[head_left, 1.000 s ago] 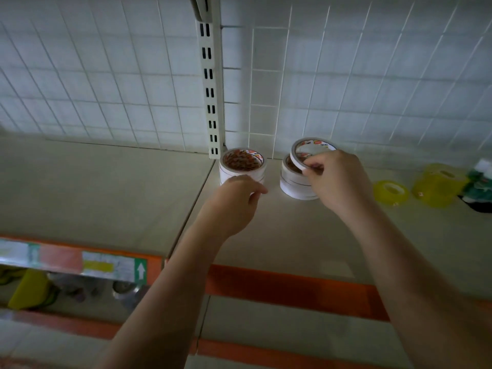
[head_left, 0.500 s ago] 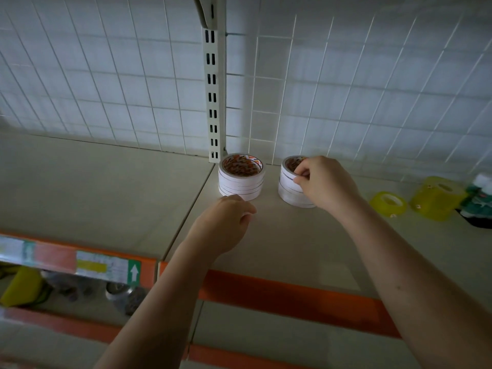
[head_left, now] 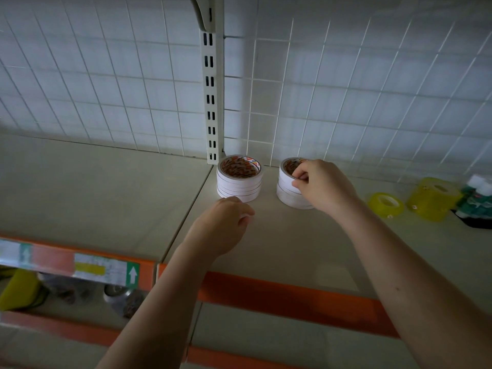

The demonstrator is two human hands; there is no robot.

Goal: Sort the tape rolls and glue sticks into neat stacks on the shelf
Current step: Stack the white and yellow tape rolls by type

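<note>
Your right hand (head_left: 323, 186) grips the top roll of the right stack of white tape rolls (head_left: 288, 191), fingers curled over its rim. Your left hand (head_left: 222, 225) hangs loosely curled and holds nothing, just in front of the left stack of white tape rolls (head_left: 239, 179), not touching it. Both stacks stand upright on the shelf (head_left: 279, 243), cores facing up, beside the slotted upright (head_left: 211, 102). Well to the right sit a single yellow roll (head_left: 386, 205) and a yellow stack (head_left: 432, 199).

bare forearms (head_left: 170, 294), no sleeves
</note>
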